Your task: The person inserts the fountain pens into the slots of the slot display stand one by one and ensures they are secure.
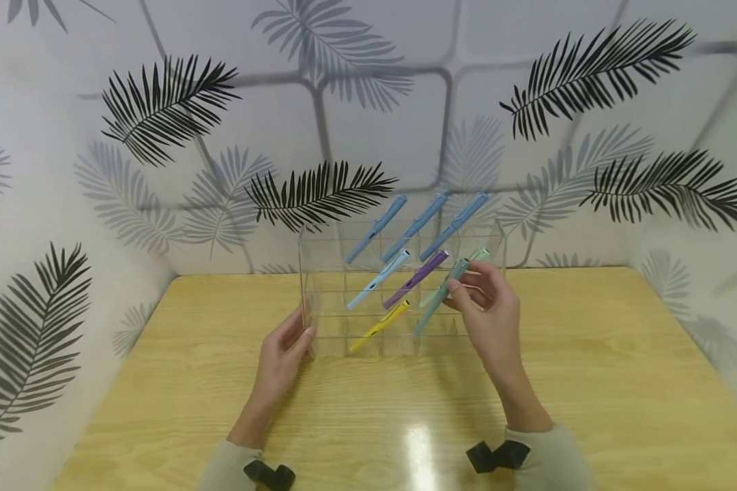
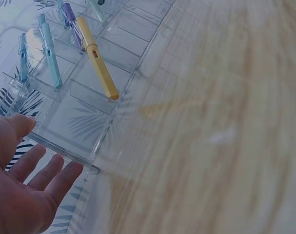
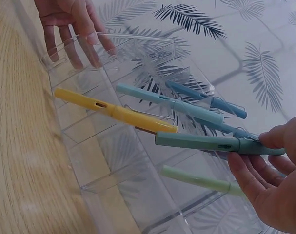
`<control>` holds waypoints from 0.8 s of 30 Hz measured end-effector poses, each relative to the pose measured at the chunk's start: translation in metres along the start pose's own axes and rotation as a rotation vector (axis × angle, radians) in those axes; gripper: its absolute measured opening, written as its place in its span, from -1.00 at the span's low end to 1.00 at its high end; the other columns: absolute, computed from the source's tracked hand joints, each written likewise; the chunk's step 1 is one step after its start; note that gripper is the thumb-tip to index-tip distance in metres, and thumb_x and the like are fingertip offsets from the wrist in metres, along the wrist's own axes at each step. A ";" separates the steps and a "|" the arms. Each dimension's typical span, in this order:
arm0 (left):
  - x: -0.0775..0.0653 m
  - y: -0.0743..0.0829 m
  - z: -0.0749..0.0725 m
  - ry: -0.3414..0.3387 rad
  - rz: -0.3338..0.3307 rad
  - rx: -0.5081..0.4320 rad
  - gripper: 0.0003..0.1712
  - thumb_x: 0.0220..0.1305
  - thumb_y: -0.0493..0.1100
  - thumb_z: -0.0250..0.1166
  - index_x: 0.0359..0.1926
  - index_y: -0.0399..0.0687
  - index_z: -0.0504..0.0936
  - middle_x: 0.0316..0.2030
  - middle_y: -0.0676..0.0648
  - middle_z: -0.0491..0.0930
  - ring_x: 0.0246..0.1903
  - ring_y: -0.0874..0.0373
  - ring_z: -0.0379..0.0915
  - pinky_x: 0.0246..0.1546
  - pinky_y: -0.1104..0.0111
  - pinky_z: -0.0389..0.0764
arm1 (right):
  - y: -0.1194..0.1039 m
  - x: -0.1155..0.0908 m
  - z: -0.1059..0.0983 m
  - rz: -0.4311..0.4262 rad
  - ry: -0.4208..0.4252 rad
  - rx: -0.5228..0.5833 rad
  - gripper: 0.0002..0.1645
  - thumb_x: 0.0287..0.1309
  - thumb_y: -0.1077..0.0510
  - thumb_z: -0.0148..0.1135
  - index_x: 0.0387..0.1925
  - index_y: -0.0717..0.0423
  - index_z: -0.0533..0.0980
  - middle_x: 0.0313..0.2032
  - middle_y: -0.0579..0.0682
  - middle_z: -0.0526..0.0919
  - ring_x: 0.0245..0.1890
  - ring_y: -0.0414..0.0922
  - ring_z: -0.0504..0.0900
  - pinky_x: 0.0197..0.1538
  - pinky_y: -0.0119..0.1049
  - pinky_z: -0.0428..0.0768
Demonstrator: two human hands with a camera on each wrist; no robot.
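A clear plastic pen rack [image 1: 325, 327] with stepped compartments stands on the table. My left hand [image 1: 280, 354] holds its left side wall, thumb on the front and fingers past the edge. In my right hand [image 1: 493, 310], thumb and fingers pinch a grey-green fountain pen [image 3: 191, 142] near its capped end; the pen slants over the right part of the rack. Beside it a pale green pen [image 3: 201, 181] leans, partly covered by the hand. A yellow pen [image 1: 380, 326] leans in the front row. Behind it are a light blue pen [image 1: 377, 279] and a purple pen [image 1: 416, 279].
Three blue pens, among them a left one [image 1: 376, 230], lean in the back row. A wall covering [image 1: 381, 136] with leaf prints rises behind the rack. The wooden table [image 1: 602, 354] extends to both sides and in front.
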State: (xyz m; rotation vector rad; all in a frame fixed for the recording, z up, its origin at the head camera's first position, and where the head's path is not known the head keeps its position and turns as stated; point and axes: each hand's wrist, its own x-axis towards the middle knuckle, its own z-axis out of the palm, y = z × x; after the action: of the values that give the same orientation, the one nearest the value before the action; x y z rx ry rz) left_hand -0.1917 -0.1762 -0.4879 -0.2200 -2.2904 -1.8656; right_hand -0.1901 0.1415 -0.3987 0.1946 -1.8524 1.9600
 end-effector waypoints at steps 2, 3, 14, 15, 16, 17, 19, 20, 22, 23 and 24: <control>0.000 -0.001 0.000 0.003 -0.009 -0.004 -0.40 0.52 -0.21 0.24 0.48 -0.27 0.34 0.40 -0.30 0.38 0.33 -0.22 0.40 0.20 0.19 0.58 | 0.004 0.000 0.000 0.000 0.006 0.007 -0.64 0.28 0.49 0.27 0.09 0.44 0.46 -0.12 0.28 0.63 -0.29 -0.12 0.77 -0.17 -0.17 0.79; 0.000 -0.001 0.000 0.003 -0.017 -0.006 -0.40 0.52 -0.21 0.24 0.48 -0.25 0.35 0.40 -0.29 0.38 0.33 -0.21 0.41 0.19 0.20 0.58 | 0.005 0.000 0.000 0.000 0.006 0.005 -0.64 0.27 0.49 0.27 0.08 0.44 0.45 -0.12 0.27 0.63 -0.29 -0.12 0.77 -0.16 -0.17 0.78; -0.001 0.001 -0.001 0.003 -0.033 0.009 -0.41 0.51 -0.22 0.24 0.47 -0.24 0.36 0.40 -0.24 0.39 0.32 -0.16 0.42 0.18 0.27 0.59 | 0.015 -0.005 0.000 0.044 -0.018 -0.153 -0.73 0.25 0.37 0.38 -0.05 0.35 0.54 -0.18 0.30 0.71 -0.39 -0.23 0.77 -0.27 -0.17 0.80; -0.001 0.001 -0.001 0.002 -0.031 0.011 -0.40 0.52 -0.20 0.24 0.48 -0.23 0.36 0.41 -0.24 0.39 0.33 -0.16 0.42 0.19 0.27 0.59 | 0.014 -0.005 0.000 0.042 -0.014 -0.159 -0.73 0.25 0.37 0.38 -0.05 0.35 0.54 -0.18 0.30 0.71 -0.39 -0.23 0.77 -0.27 -0.17 0.80; 0.000 0.001 -0.001 0.002 -0.028 0.011 -0.40 0.52 -0.19 0.24 0.48 -0.23 0.36 0.41 -0.24 0.39 0.33 -0.16 0.42 0.19 0.26 0.59 | 0.014 -0.005 0.000 0.044 -0.012 -0.161 -0.74 0.24 0.37 0.39 -0.06 0.35 0.55 -0.19 0.31 0.72 -0.40 -0.23 0.77 -0.27 -0.18 0.80; 0.000 0.001 -0.001 0.001 -0.027 0.009 -0.40 0.52 -0.19 0.24 0.48 -0.22 0.36 0.41 -0.23 0.39 0.33 -0.16 0.41 0.20 0.26 0.59 | 0.014 -0.005 0.000 0.048 -0.011 -0.163 -0.74 0.24 0.36 0.39 -0.07 0.35 0.54 -0.19 0.31 0.72 -0.41 -0.24 0.77 -0.27 -0.18 0.79; 0.000 0.000 -0.001 0.000 -0.026 0.010 -0.39 0.52 -0.18 0.24 0.48 -0.22 0.35 0.41 -0.23 0.38 0.34 -0.16 0.41 0.20 0.25 0.58 | 0.016 -0.006 0.001 0.063 -0.017 -0.157 -0.74 0.23 0.36 0.40 -0.09 0.36 0.54 -0.20 0.33 0.73 -0.41 -0.23 0.77 -0.27 -0.17 0.80; 0.000 0.000 -0.001 0.000 -0.027 0.008 -0.39 0.52 -0.18 0.25 0.48 -0.22 0.35 0.41 -0.23 0.38 0.34 -0.16 0.41 0.20 0.24 0.59 | 0.016 -0.006 0.002 0.074 -0.023 -0.160 -0.73 0.24 0.35 0.40 -0.09 0.37 0.53 -0.20 0.33 0.73 -0.41 -0.23 0.77 -0.27 -0.19 0.80; 0.000 -0.001 -0.001 0.001 -0.027 0.008 -0.40 0.52 -0.18 0.25 0.48 -0.21 0.36 0.41 -0.22 0.39 0.34 -0.15 0.41 0.20 0.24 0.59 | 0.019 -0.007 0.003 0.086 -0.039 -0.175 -0.73 0.23 0.34 0.42 -0.11 0.38 0.53 -0.21 0.31 0.73 -0.40 -0.24 0.77 -0.27 -0.22 0.80; 0.001 -0.001 0.000 0.002 -0.026 0.008 -0.40 0.52 -0.18 0.25 0.48 -0.21 0.36 0.41 -0.22 0.39 0.33 -0.15 0.41 0.19 0.24 0.59 | 0.021 -0.008 0.005 0.088 -0.047 -0.187 -0.73 0.23 0.32 0.42 -0.12 0.38 0.54 -0.21 0.30 0.73 -0.38 -0.24 0.76 -0.26 -0.25 0.79; 0.001 -0.001 0.000 0.004 -0.023 0.005 -0.40 0.51 -0.18 0.25 0.48 -0.20 0.37 0.40 -0.22 0.40 0.33 -0.15 0.42 0.19 0.24 0.60 | 0.022 -0.008 0.006 0.088 -0.054 -0.201 -0.74 0.23 0.32 0.43 -0.14 0.38 0.54 -0.23 0.28 0.74 -0.37 -0.23 0.76 -0.25 -0.28 0.79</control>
State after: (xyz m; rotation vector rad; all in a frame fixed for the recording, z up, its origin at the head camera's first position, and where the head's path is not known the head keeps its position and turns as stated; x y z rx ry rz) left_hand -0.1931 -0.1761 -0.4882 -0.1895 -2.3049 -1.8689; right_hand -0.1929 0.1338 -0.4214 0.1070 -2.1101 1.8253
